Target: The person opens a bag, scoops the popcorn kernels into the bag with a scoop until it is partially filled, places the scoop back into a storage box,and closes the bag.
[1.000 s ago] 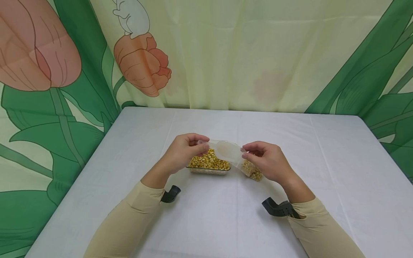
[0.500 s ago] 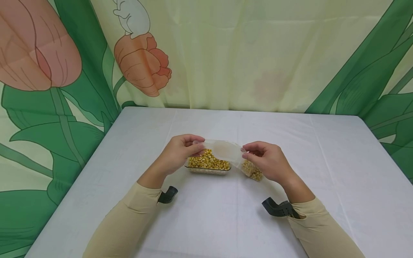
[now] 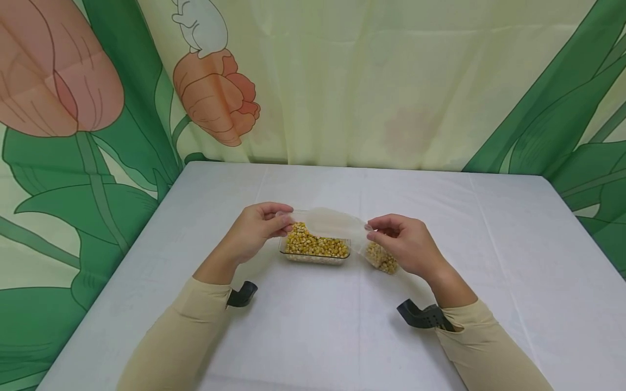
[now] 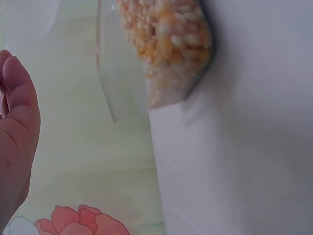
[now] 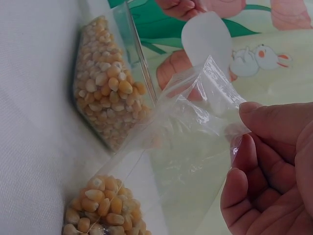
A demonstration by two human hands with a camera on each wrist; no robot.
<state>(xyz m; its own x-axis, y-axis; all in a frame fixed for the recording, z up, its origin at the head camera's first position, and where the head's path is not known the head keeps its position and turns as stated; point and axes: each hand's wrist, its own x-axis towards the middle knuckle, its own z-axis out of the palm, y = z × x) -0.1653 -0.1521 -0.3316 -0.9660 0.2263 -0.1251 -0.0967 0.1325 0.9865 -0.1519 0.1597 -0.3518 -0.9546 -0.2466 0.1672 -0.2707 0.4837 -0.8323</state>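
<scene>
My left hand (image 3: 254, 231) pinches the handle end of a translucent white spoon (image 3: 330, 221), its broad bowl pointing right. In the right wrist view the spoon's bowl (image 5: 208, 41) hangs beside the mouth of a clear plastic bag (image 5: 188, 147); whether its tip is inside I cannot tell. My right hand (image 3: 403, 241) pinches the bag's upper edge between thumb and fingers. Corn kernels (image 5: 105, 208) fill the bottom of the bag, which rests on the table. Below the spoon sits a clear rectangular container (image 3: 315, 260) heaped with yellow corn kernels (image 3: 318, 244).
A white cloth covers the table (image 3: 313, 326). Behind it hangs a curtain (image 3: 367, 81) printed with tulips and a rabbit. The container stands just left of the bag.
My left hand has drawn the spoon leftward, so its bowl now lies farther over the container. My right hand and the bag stay in place.
</scene>
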